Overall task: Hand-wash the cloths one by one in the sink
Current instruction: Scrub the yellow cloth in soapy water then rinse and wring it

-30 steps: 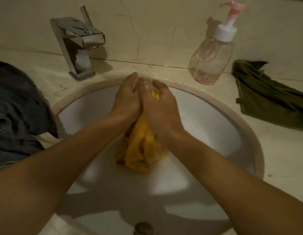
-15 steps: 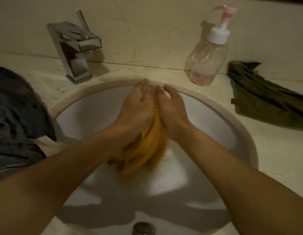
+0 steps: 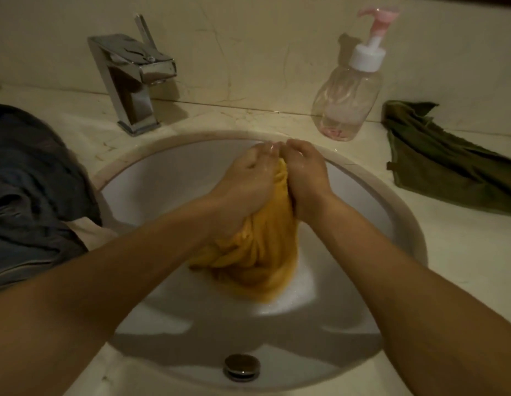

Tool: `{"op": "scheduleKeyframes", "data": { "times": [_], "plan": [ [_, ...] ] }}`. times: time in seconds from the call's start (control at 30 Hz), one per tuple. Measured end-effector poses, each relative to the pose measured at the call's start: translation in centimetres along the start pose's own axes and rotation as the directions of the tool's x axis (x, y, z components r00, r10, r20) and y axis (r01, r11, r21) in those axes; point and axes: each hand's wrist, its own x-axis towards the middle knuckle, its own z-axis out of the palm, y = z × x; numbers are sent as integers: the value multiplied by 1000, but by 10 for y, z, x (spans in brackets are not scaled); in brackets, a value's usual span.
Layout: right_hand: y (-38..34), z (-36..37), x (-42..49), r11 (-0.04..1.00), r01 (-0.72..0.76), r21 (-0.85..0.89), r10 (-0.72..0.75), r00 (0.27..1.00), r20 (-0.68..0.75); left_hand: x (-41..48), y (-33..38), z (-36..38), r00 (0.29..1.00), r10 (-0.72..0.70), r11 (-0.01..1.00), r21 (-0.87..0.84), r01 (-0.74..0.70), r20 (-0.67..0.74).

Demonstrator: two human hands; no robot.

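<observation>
**Dim marble vanity, yellow cloth mid-scrub**

Pale marble countertop surrounds a round white sink basin. Over it the left hand and right hand meet, fingers curled over the bunched top of a wet yellow terry cloth, gripping it between the palms. Held this way, I judge, the fabric can be rubbed against itself while its loose tail drains into the bowl.

A crumpled dark grey cloth waits left of the sink. An olive-green cloth lies on the right, beside a clear pump soap bottle; the two are probably kept apart as separate piles. The chrome tap shows no running water.

Half a second ago the fingers lay straighter. Now they curl, and the tail hangs lower and wider.
</observation>
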Motion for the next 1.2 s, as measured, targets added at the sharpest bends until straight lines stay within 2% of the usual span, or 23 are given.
{"op": "scheduleKeyframes", "data": {
  "times": [0.07, 0.17, 0.23, 0.3, 0.4, 0.5, 0.57, 0.6, 0.7, 0.73, 0.77, 0.8, 0.87, 0.9, 0.93, 0.97, 1.0, 1.03, 1.07, 1.13, 1.2],
  "plan": [
    [-15, 6, -21, 999, 32, -31, -31, 999, 24, 6, 2, -8, 999, 22, 1000, -12, -22, -34],
    [-16, 21, -38, 986, 150, -77, -139, 981, 133, 17, -5, -26, 995, 62, 998, 6, -62, -82],
    [-15, 24, -37, 979, 178, -102, -165, 979, 121, 16, -8, -27, 991, 74, 996, -36, -78, -114],
    [-17, 14, -30, 989, 124, -84, -116, 989, 96, 6, -7, -18, 992, 74, 997, -31, -77, -101],
    [-11, -1, -19, 993, -37, 116, 27, 996, 81, -3, -6, -3, 987, 154, 985, 86, -150, -40],
    [-13, 4, -24, 988, -57, 144, 40, 992, 123, 18, -12, -16, 984, 150, 984, 114, -139, -97],
    [-15, 11, -28, 995, -39, 89, 20, 979, 201, 35, -20, -31, 979, 183, 944, 293, -150, -88],
    [-16, 12, -29, 999, -10, 36, 2, 972, 233, 43, -25, -37, 977, 208, 886, 432, -170, -43],
    [-19, 2, -27, 982, 12, -190, 43, 958, 283, 57, -41, -50, 994, 104, 628, 772, -98, 41],
    [-17, -4, -24, 937, 37, -348, 58, 965, 257, 58, -45, -53, 997, 68, 565, 822, -76, 45],
    [-15, -9, -21, 832, 76, -549, 59, 972, 225, 58, -47, -55, 998, 46, 514, 856, -52, 33],
    [-14, -14, -19, 677, 120, -726, 42, 979, 201, 57, -48, -59, 1000, 30, 465, 885, -15, 1],
    [-17, -16, -18, 404, 229, -885, -38, 971, 234, 55, -47, -64, 998, 55, 339, 941, 18, -39],
    [-21, -16, -18, 328, 309, -893, -20, 947, 320, 53, -43, -63, 995, 97, 327, 945, -6, -27],
    [-22, -14, -17, 265, 396, -879, 87, 898, 431, 50, -40, -60, 990, 142, 373, 925, -64, 11],
    [-22, -13, -17, 200, 453, -869, 271, 827, 493, 47, -37, -55, 980, 178, 449, 878, -164, 92],
    [-15, -12, -14, 142, 481, -865, 440, 752, 491, 48, -38, -50, 962, 170, 497, 825, -271, 214],
    [-6, -11, -7, 87, 506, -858, 546, 696, 466, 47, -41, -45, 930, 98, 493, 795, -354, 354],
    [6, -12, 1, 42, 504, -863, 601, 677, 425, 46, -46, -41, 885, -16, 488, 776, -400, 466],
    [26, -16, 14, -65, 491, -869, 572, 732, 371, 45, -56, -37, 811, -186, 482, 771, -417, 555],
    [37, -21, 18, -71, 481, -874, 480, 784, 393, 46, -61, -34, 809, -259, 378, 826, -418, 528]
  ]
}}
